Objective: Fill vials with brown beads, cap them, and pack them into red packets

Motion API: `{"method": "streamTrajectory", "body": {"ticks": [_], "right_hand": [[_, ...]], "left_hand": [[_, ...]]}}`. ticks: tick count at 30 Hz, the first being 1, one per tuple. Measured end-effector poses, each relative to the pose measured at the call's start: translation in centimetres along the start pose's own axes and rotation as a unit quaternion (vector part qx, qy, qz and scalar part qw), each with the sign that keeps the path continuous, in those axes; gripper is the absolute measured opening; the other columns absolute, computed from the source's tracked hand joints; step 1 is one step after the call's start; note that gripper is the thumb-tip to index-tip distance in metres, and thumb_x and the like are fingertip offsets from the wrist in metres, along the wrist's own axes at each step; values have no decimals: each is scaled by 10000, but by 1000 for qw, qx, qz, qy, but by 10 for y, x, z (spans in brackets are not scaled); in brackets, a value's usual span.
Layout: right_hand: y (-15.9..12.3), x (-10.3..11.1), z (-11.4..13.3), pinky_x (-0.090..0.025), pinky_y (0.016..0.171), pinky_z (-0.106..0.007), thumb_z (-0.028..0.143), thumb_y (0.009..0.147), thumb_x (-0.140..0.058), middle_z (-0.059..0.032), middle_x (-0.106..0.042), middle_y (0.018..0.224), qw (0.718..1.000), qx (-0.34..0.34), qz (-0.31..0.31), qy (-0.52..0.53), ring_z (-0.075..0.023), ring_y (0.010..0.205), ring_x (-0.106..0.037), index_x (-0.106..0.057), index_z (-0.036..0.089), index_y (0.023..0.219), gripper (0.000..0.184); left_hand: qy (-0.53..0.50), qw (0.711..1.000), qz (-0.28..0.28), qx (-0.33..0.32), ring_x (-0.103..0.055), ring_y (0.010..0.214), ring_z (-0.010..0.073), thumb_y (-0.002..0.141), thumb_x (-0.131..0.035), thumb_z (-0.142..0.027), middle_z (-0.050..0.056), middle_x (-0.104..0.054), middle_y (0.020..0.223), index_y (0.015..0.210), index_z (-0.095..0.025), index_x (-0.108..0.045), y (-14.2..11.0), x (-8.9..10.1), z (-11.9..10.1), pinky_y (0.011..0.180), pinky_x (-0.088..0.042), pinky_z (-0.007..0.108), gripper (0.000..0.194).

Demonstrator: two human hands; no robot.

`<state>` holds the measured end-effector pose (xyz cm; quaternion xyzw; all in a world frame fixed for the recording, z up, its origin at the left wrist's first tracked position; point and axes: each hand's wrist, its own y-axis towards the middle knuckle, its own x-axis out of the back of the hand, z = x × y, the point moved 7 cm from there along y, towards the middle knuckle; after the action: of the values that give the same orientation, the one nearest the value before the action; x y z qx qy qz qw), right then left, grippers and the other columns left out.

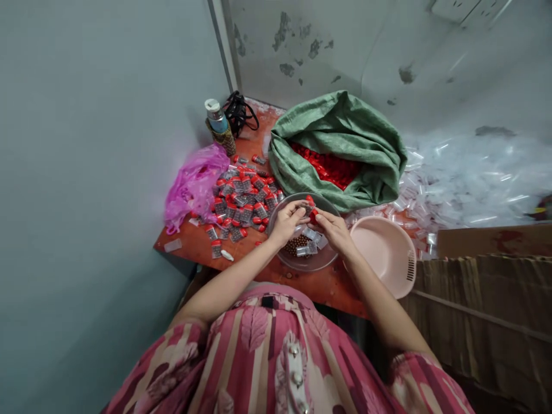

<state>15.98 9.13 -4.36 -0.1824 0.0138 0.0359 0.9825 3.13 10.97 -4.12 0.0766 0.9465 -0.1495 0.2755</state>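
Note:
Over a clear round bowl (pixel 297 265), both hands meet close together. My left hand (pixel 288 221) is closed around a small clear bottle (pixel 306 209) with dark contents, partly hidden by the fingers. My right hand (pixel 334 229) pinches a red cap (pixel 313 215) against that side of the bottle. Another red cap (pixel 309 200) shows just above the fingers; which hand holds it I cannot tell. Brown beads (pixel 294 246) lie in the bowl, with several clear empty bottles (pixel 307 249) on top of them.
Filled red-capped bottles (pixel 245 198) are piled left of the bowl, beside a pink plastic bag (pixel 196 184). Behind stands a green sack (pixel 336 115) of red caps (pixel 330 167). A pale pink basin (pixel 379 247), heaped clear bottles (pixel 474 184) and cardboard (pixel 483 305) are on the right.

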Motion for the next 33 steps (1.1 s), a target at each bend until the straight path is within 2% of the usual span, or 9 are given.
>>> {"method": "streamTrajectory", "body": {"ticks": [4, 7, 9, 17, 20, 23, 28, 31, 33], "right_hand": [[-15, 3, 17, -537, 783, -385, 381, 640, -726, -34, -697, 879, 999, -13, 13, -32, -163, 732, -653, -670, 172, 968, 392], [-26, 8, 45, -525, 792, -357, 338, 635, -739, -27, -691, 885, 990, 102, -61, -72, -162, 776, -645, -657, 192, 962, 367], [-33, 1, 56, -512, 823, -349, 327, 652, -731, -23, -684, 946, 979, 172, -73, -77, -170, 852, -641, -635, 223, 1021, 395], [-43, -31, 54, -509, 830, -341, 357, 698, -694, -27, -688, 996, 954, 230, -40, -188, -185, 876, -645, -665, 220, 997, 329], [-54, -34, 67, -520, 733, -306, 348, 726, -671, -29, -700, 920, 923, 255, -49, -285, -170, 773, -648, -672, 220, 979, 283], [-66, -40, 78, -504, 680, -294, 321, 745, -654, -44, -696, 828, 870, 293, -58, -392, -170, 709, -632, -678, 195, 916, 213], [-74, -47, 73, -479, 645, -299, 311, 798, -589, -64, -657, 719, 787, 352, -46, -505, -185, 675, -599, -655, 169, 831, 160], [-65, -44, 66, -482, 642, -292, 326, 806, -576, -56, -653, 719, 778, 329, -8, -536, -185, 679, -601, -649, 186, 848, 163], [-59, -43, 67, -494, 706, -312, 342, 799, -582, -81, -667, 893, 773, 310, 27, -552, -208, 821, -617, -623, 195, 1003, 254]], "left_hand": [[31, 999, 20, 0, -623, 892, 191, 682, -668, -400, 60, -644, 1010, 1002, -174, -612, -15, 12, 0, 788, -521, 353, 396], [98, 994, 26, -30, -618, 910, 196, 700, -646, -396, 67, -654, 1016, 983, -167, -633, -25, 22, -4, 831, -502, 367, 365], [166, 983, 36, -68, -612, 925, 191, 721, -627, -369, 65, -669, 994, 951, -165, -655, -31, 23, -10, 873, -476, 355, 310], [274, 951, 25, -141, -636, 880, 162, 771, -571, -268, 47, -692, 974, 967, -169, -668, -51, 20, -28, 822, -492, 282, 240], [317, 934, 27, -164, -641, 866, 155, 787, -555, -249, 48, -697, 961, 971, -166, -668, -55, 19, -35, 811, -490, 270, 232], [358, 909, 55, -205, -644, 840, 149, 797, -546, -229, 48, -700, 927, 953, -164, -671, -59, 13, -43, 792, -486, 259, 211], [407, 874, 93, -249, -644, 844, 157, 807, -535, -223, 66, -697, 915, 920, -157, -679, -64, 6, -46, 800, -479, 270, 195], [418, 872, 116, -225, -645, 852, 172, 807, -534, -242, 79, -698, 923, 945, -153, -681, -58, 8, -39, 808, -476, 291, 221], [410, 881, 136, -192, -645, 866, 187, 800, -540, -267, 79, -701, 930, 961, -161, -685, -52, 11, -32, 816, -472, 304, 241]]}}
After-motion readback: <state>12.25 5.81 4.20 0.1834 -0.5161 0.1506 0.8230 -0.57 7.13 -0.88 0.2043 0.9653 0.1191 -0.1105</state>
